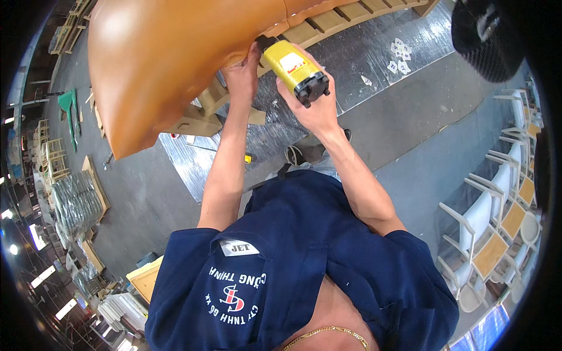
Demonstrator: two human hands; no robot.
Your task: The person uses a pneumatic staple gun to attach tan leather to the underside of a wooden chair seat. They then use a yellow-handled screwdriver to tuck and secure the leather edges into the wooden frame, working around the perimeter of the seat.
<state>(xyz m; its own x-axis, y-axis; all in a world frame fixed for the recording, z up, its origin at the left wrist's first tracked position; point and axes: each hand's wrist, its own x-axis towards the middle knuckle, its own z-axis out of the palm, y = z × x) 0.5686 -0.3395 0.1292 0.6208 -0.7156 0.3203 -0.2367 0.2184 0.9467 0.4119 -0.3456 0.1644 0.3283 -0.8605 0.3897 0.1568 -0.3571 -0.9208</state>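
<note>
A large tan leather cover (170,52) lies over a curved wooden frame (339,19), with slats showing along its lower edge. My left hand (241,79) is closed on the leather's edge, its fingertips partly hidden by the material. In my right hand (321,114) is a yellow and black staple gun (288,63), gripped around its body. The tool's dark nose meets the frame's edge, right beside my left fingers. Whether it presses on the leather or the wood I cannot tell.
Below the frame, shiny sheeting (187,169) covers part of the floor, with a thin yellow-handled tool (248,158) and scattered paper pieces (401,50) on it. A dark mesh object (487,44) stands far right. Chairs (492,216) line the right; a plastic-wrapped stack (76,202) stands left.
</note>
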